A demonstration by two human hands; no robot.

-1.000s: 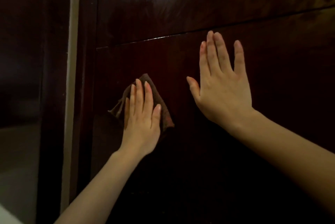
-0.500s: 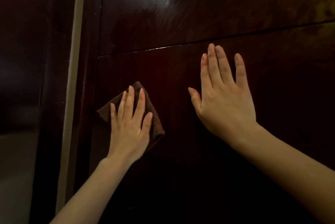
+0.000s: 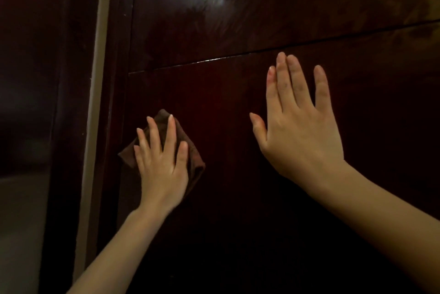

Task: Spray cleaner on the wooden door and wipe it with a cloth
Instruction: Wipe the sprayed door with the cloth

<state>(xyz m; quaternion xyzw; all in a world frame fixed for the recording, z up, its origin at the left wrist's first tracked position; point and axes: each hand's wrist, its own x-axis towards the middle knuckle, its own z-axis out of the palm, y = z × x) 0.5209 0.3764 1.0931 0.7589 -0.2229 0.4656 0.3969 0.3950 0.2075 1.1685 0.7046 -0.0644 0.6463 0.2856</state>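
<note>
Left hand (image 3: 162,169) flat, fingers spread, pressing brown cloth (image 3: 195,165) against dark wooden door (image 3: 238,19) near its left edge. Right hand (image 3: 300,131) open, palm on door, holding nothing.

Cloth (image 3: 192,162) mostly under left hand (image 3: 162,172).

— Where's the cloth (image 3: 194,165)?

— Dark brown, folded, flat on the wooden door (image 3: 238,107) under the left hand (image 3: 162,169); corners poke out past the fingers.

— And the door?

— Dark reddish, glossy, upright. A horizontal groove runs just above the right hand's (image 3: 300,131) fingertips; streaky sheen higher up.
</note>
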